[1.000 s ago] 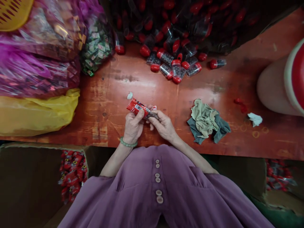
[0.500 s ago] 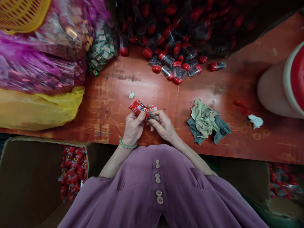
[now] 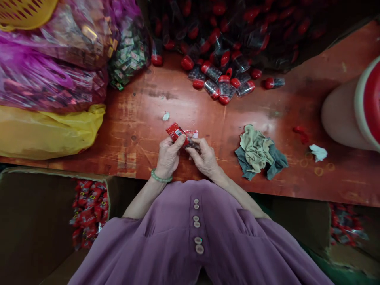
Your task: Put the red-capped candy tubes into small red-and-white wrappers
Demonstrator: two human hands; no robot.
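Two hands (image 3: 185,156) gripping red packet (image 3: 175,132), boxed packets (image 3: 87,209)

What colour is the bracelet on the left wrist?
Pale green beads; the bracelet shows clearly in the head view.

Both hands at table's (image 3: 142,130) near edge, centre: left hand (image 3: 167,157) and right hand (image 3: 206,159) side by side, sharing a packet (image 3: 177,133). Cloth (image 3: 259,150) to their right. Capped vials (image 3: 221,81) beyond. Bags (image 3: 50,79) far left. Carton (image 3: 44,221) below table, left.

one red packet (image 3: 175,133), two rags (image 3: 259,151), two hands (image 3: 168,156)
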